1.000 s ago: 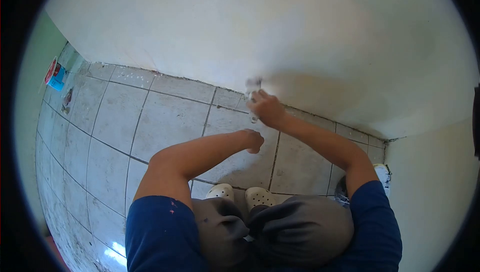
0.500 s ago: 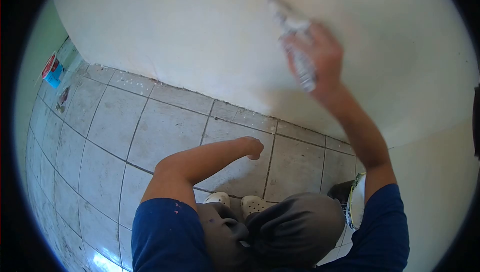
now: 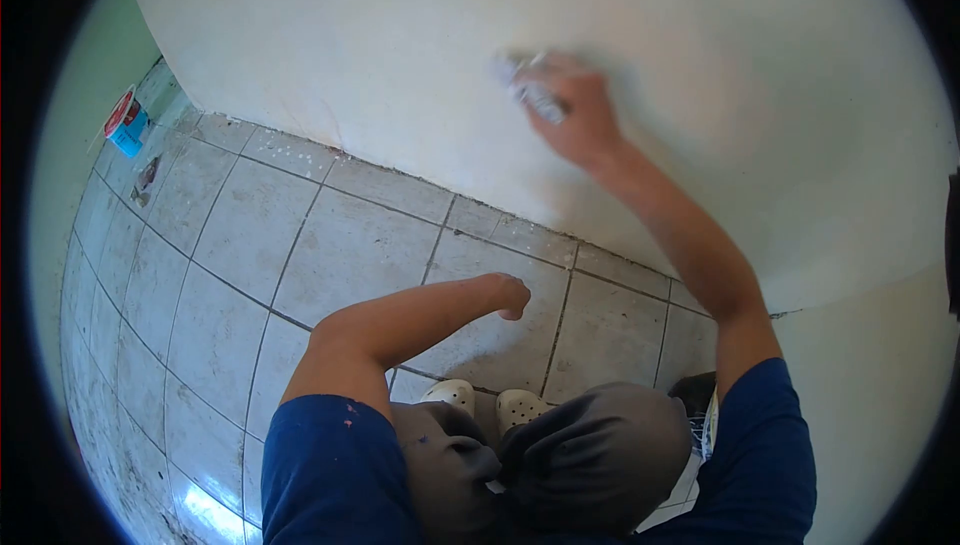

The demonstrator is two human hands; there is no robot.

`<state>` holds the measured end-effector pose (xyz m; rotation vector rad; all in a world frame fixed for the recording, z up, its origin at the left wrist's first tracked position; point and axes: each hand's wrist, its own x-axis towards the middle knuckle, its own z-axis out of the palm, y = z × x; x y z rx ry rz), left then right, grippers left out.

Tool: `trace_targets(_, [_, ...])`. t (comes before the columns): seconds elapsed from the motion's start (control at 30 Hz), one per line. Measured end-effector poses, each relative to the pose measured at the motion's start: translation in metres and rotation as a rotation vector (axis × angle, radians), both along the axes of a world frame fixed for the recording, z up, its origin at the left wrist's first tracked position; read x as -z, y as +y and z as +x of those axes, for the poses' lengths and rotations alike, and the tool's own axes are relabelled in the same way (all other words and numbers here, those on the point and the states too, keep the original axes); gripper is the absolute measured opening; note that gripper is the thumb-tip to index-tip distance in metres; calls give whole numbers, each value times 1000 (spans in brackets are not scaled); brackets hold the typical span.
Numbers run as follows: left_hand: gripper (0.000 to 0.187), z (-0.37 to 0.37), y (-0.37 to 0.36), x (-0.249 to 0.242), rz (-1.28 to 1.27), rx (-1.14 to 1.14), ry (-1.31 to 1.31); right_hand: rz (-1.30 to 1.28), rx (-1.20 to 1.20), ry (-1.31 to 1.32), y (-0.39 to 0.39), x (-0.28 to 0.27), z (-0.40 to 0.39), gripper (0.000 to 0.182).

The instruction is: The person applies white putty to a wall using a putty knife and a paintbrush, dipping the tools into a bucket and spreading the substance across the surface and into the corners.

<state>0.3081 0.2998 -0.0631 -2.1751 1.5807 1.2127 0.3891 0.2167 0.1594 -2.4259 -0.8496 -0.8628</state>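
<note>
White-smeared hand tool (image 3: pixel 543 102) at the pale wall (image 3: pixel 400 45), viewed from above. The right hand (image 3: pixel 580 110) is clamped on the tool, fingers wrapped about its handle. Blur hides the outline of the head, so neither its exact kind nor its line of contact with the wall can be told. Good practice at this step, as judged from the posture: the working edge is best laid evenly along the surface, with light, constant pressure and long strokes that overlap a little. A firm wrist, led from the elbow and shoulder, should limit ridges and skipped patches; too steep an angle could leave streaks.

Position: the tool lies within the right hand's grasp, on the left side of that hand as viewed, its head projecting past the fingers toward the upper left. Both are well apart from the left hand (image 3: pixel 513 297), which hangs over the tiled floor (image 3: pixel 330 245) in front of the pale shoes (image 3: pixel 522 408). Its fingers are largely hidden; whether they are apart or together cannot be told, and no object shows in it. At the far left, a blue and red bucket (image 3: pixel 127 125) stands near the green wall (image 3: pixel 100 55).
</note>
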Motion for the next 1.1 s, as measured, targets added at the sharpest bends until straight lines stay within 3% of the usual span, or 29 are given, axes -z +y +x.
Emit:
trace_targets(0.07, [36,3,-3,0,-29,-29,4,-44,-2,-229,7,-51,-18,17])
trace_targets(0.17, [36,8,-6,8,-76,-69,3,-157,99,-444,13,-47,-27,18])
trace_targets(0.23, [37,7,-5,3,-58,-62,6,-206,118,-237,23,9,-28,17])
trace_targets(0.37, [36,2,7,3,-19,-98,7,-467,25,-1,20,196,0,15])
trace_targets(0.47, [35,1,19,20,-26,-128,20,-295,-68,195,24,242,18,15])
trace_targets(0.5, [35,1,22,23,9,-127,28,-152,-71,278,28,239,32,18])
trace_targets(0.57, [36,8,23,24,61,-114,17,98,92,544,36,197,58,6])
trace_targets(0.63, [37,11,21,25,95,-95,4,212,55,368,38,119,76,6])
trace_targets(0.73, [38,16,13,30,28,-130,2,153,-78,28,44,-9,45,16])
trace_targets(0.87, [36,21,4,21,-15,-169,24,-49,-11,-437,56,-38,14,23])
trace_targets(0.93, [36,21,3,22,-11,-177,21,-168,73,-271,71,13,14,22])
trace_targets(1.0, [35,19,9,17,9,-187,29,-391,77,-110,81,103,34,16])
trace_targets(1.1, [36,15,22,15,17,-213,13,-665,-25,211,86,191,37,10])
